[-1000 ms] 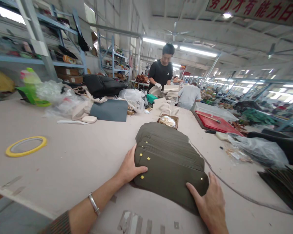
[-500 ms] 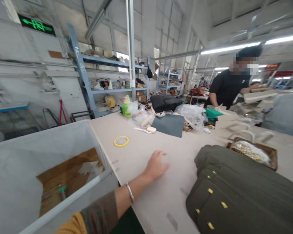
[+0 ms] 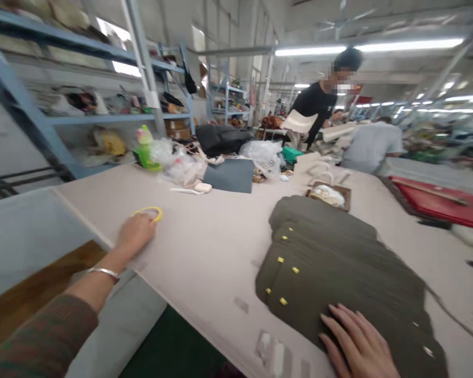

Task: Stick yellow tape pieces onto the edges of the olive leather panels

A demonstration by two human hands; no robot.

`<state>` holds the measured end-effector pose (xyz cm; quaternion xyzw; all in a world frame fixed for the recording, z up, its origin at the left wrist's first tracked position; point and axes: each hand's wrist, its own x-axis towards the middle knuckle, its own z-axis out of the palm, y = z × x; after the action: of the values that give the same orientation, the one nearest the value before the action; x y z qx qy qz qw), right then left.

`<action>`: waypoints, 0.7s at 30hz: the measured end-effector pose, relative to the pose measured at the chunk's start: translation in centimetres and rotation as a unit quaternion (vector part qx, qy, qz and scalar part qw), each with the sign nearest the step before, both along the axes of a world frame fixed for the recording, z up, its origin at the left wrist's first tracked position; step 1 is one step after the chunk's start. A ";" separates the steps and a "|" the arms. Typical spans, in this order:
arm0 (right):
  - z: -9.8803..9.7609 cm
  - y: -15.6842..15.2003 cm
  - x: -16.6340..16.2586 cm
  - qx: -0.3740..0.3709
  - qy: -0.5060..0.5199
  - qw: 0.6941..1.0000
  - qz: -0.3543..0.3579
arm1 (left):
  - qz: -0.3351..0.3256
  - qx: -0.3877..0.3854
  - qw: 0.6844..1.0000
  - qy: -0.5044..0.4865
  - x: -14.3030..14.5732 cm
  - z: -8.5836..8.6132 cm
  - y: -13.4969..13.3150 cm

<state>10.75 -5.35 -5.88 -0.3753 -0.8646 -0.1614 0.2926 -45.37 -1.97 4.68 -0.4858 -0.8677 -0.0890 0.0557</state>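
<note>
Left hand curls at yellow tape roll, grip unclear; likely light, stiff, best pinched by rim; right hand spread, gripping nothing, on dark panels.

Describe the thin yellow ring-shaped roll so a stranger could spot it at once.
On the big pale worktable, find the stack of dark olive, round-cornered flat pieces. Look left from it to the bare left hand with a silver bangle; that hand partly hides the thin yellow ring-shaped roll. Its hoop shape sets it apart from the small yellow tabs on the stack.
</note>
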 end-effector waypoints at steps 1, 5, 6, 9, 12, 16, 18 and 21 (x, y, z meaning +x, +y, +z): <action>1.1 -0.5 -0.2 -0.009 -0.012 1.000 -0.017 | -0.012 -0.004 1.000 -0.001 0.0 0.2 0.1; 3.1 -1.3 -0.8 -0.038 0.006 0.998 -0.045 | -0.056 0.036 0.998 0.002 1.9 1.5 0.2; 3.2 -1.5 -0.9 -0.045 0.024 0.998 -0.047 | -0.071 0.066 0.995 -0.014 3.2 2.0 -0.2; 3.6 -2.1 -1.6 -0.072 0.116 0.989 -0.055 | -0.160 0.112 0.967 -0.163 9.4 3.3 -2.5; 5.0 -3.8 -3.2 -0.147 0.245 0.956 -0.069 | -0.316 0.061 0.882 -0.345 17.3 3.6 -5.8; 8.1 -7.1 -5.5 -0.247 0.368 0.894 -0.065 | -0.405 -0.003 0.744 -0.531 25.6 2.4 -9.5; 9.1 -8.5 -5.9 -0.271 0.404 0.871 -0.071 | -0.414 -0.032 0.690 -0.592 27.9 1.8 -10.6; 9.5 -9.9 -5.4 -0.342 0.406 0.846 -0.053 | -0.433 -0.088 0.613 -0.655 30.0 1.3 -11.7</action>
<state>5.33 -15.24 3.58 -0.5292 -0.6477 0.2959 0.4613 -15.38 -13.66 5.94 -0.6201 -0.3657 -0.3204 -0.6157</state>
